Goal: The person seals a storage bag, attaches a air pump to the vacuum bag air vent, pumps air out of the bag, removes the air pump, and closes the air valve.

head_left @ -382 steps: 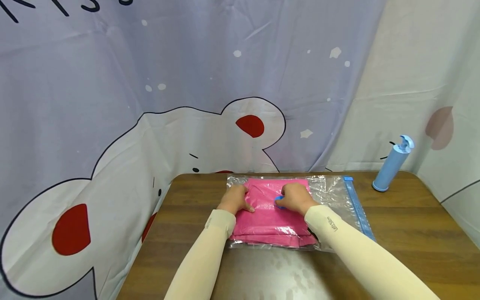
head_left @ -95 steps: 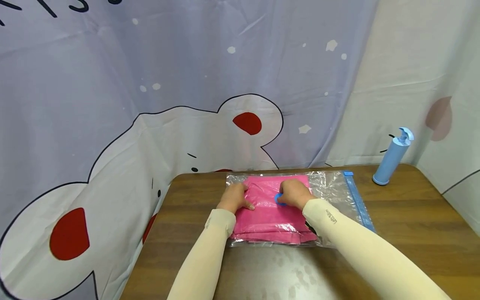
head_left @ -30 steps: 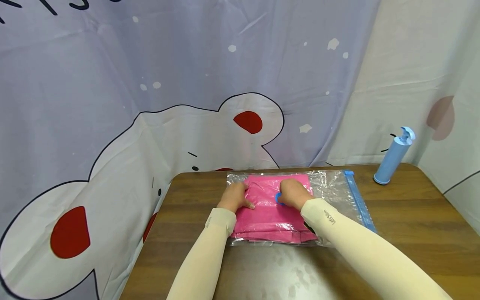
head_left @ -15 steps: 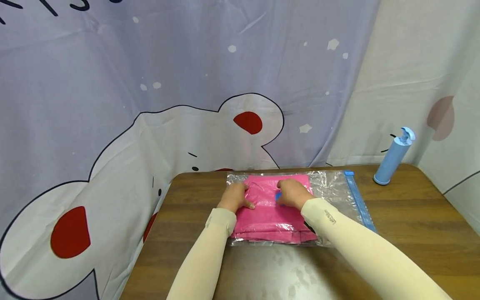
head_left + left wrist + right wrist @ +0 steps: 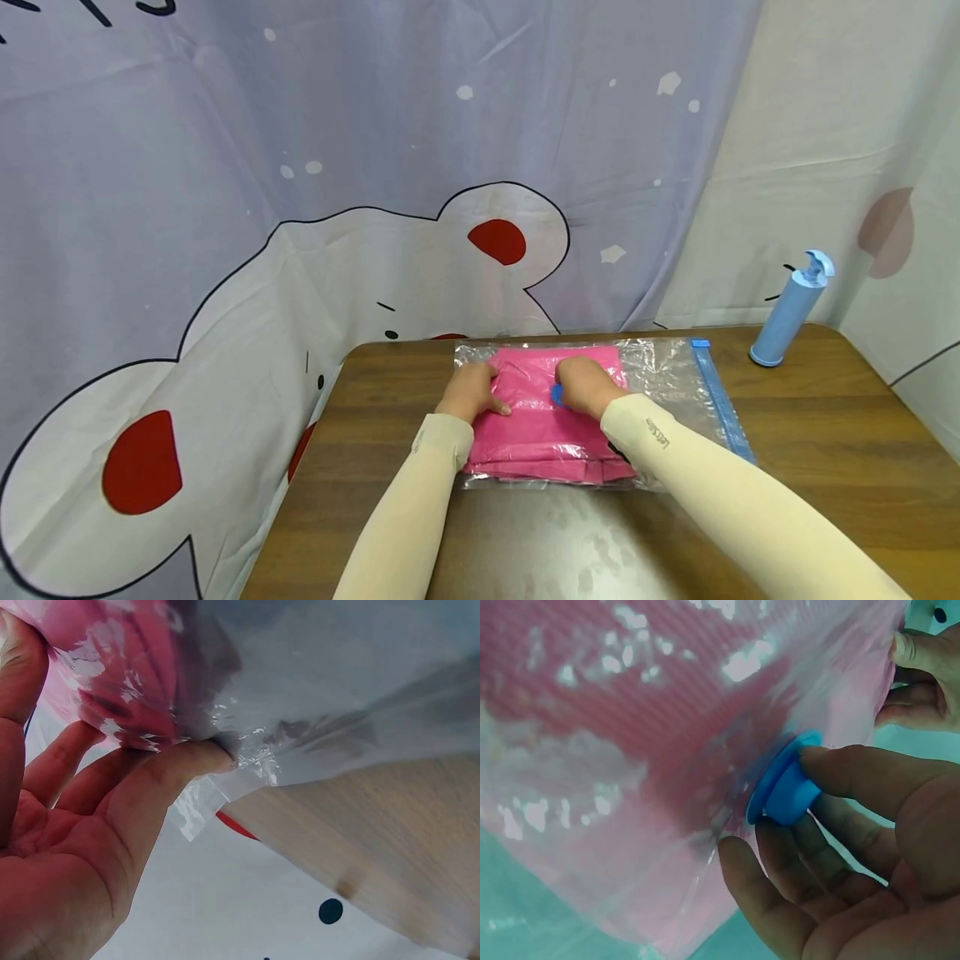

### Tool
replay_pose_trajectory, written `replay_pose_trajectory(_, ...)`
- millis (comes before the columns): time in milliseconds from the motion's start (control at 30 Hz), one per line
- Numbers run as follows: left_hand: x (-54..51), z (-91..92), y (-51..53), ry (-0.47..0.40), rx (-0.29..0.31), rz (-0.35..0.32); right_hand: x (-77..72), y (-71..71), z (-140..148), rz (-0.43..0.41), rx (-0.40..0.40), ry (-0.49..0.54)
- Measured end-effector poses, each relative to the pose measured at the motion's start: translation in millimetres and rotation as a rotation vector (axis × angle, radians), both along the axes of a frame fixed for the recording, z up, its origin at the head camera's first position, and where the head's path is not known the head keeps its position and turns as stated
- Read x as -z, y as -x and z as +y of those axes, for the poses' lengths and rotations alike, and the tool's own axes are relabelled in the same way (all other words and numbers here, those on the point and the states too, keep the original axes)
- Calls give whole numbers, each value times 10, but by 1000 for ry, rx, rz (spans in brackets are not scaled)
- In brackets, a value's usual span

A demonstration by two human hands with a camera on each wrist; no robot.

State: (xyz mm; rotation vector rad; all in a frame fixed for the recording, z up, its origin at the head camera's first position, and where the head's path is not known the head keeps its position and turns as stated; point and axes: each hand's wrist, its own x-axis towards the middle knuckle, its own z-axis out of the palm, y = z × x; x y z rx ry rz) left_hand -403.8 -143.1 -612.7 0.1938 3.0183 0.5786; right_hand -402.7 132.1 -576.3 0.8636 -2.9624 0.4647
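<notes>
Blue cap: the small round blue plastic cap with a wide rim (image 5: pixel 786 787) is on the upper side of the bag, over the pink part; whether it is fixed to the film, I cannot tell.
Right hand: the right hand (image 5: pixel 588 388) pinches this cap, with the thumb on one side and fingertips on the other.
Cap and hands: the cap lies to the left of the right hand's palm, between the two hands; the right hand is the nearer one, already touching it, and the left hand is apart from it. The cap is round, so from above it shows no long axis.
Left hand: the left hand (image 5: pixel 471 392) has its thumb and fingers spread and touches the left part of the bag.
Clear bag: the transparent plastic bag (image 5: pixel 667 377) lies flat, its long axis from left to right.
Pink cloth: the folded bright pink cloth (image 5: pixel 528 429) is inside the bag, in its left and middle part.
Zip strip: the blue zip strip (image 5: pixel 718 396) closes off the right end, across the long axis, beyond the right hand.
Pump: the light-blue cylindrical pump (image 5: pixel 789 321) stands at the far right, well apart from both hands.
Worktop: the brown wood-grain worktop (image 5: pixel 390 467) carries the bag and the pump.
</notes>
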Motion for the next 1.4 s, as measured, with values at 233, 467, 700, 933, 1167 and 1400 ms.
replay_pose_trajectory(233, -7, -3, 8, -1, -5, -5, -65, -12, -14, -110, 41, 12)
replay_pose_trajectory(467, -20, 13, -18, -9, -7, -9, 187, 183, 26, -80, 60, -87)
replay_pose_trajectory(700, -48, 53, -22, -17, -27, -36, 208, 127, 26, -46, 73, -76)
replay_pose_trajectory(933, -139, 71, -108, 3, -38, -24, 211, 153, 36, -47, -2, -34)
replay_pose_trajectory(1167, -12, 28, -10, -9, -23, -22, 236, 274, 98, -92, 108, -33)
replay_pose_trajectory(1400, -60, 26, -33, 0, -14, 0, 234, 253, 70, -62, 60, -71)
